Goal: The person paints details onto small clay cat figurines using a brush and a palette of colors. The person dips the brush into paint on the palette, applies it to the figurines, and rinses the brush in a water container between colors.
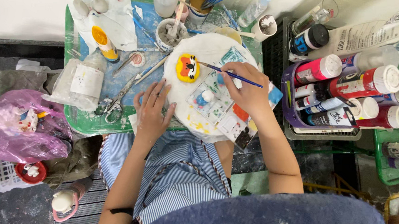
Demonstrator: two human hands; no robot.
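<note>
My right hand grips a thin blue paintbrush whose tip touches a small yellow clay face with black, white and red markings. The clay piece lies on a round white board. My left hand rests flat, fingers spread, on the board's left edge and holds nothing. A clear paint palette with blue, green and orange dabs lies on the board under my right hand.
A green tray carries scissors, a yellow paint tube, cups of brushes and a plastic jar. A purple basket of paint bottles stands at right. A pink plastic bag lies at left.
</note>
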